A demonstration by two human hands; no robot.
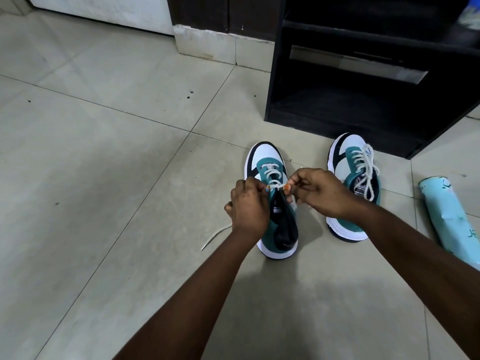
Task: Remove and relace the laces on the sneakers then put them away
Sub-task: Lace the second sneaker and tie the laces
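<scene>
Near sneaker (272, 203) on the tiled floor (104, 152), its white lace (275, 187) being pinched by curled fingers of left hand (249, 203) and right hand (319, 192), laced second sneaker (355, 183) being left just right, dark shelf unit (376, 87) beyond, pale blue cylinder (449, 219) at far right.

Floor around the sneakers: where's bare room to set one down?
Open tile left of the sneaker in hand, past the loose lace end. A narrow strip lies between it and the laced sneaker. Crowded right: black cabinet, pale blue roll.
</scene>
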